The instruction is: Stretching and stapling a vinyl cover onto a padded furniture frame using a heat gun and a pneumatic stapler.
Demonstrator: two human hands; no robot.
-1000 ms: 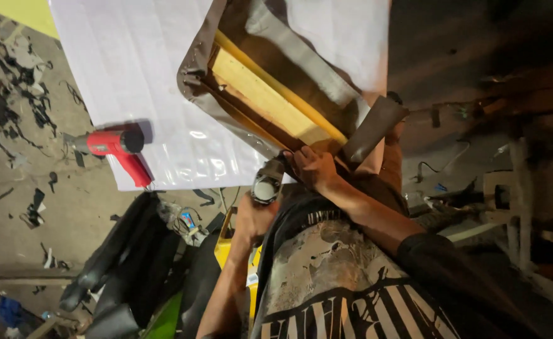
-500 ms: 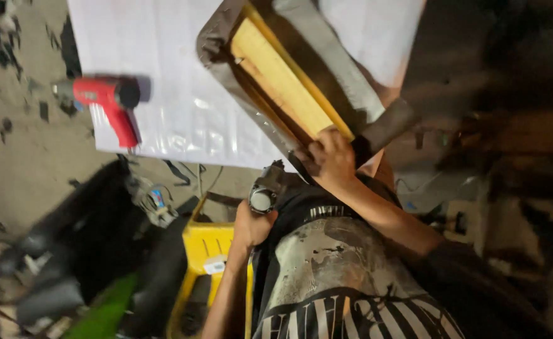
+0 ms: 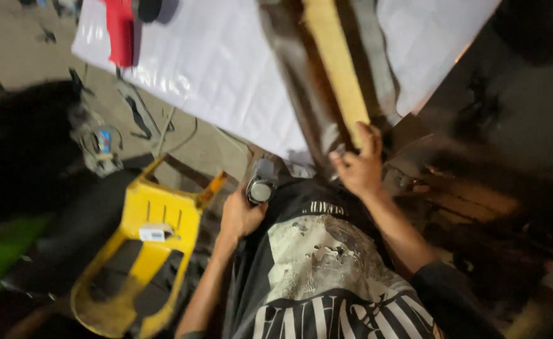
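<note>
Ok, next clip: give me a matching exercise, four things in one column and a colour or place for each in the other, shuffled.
Things:
1. plastic chair
2. power tool
3. small round can
4. foam cushion edge

Descriptions:
A. red, at the top edge on the white sheet
B. held in the left hand
C. yellow, lying tipped over on the floor
D. under the fingers of the right hand

Pairs: 1-C, 2-A, 3-B, 4-D
</note>
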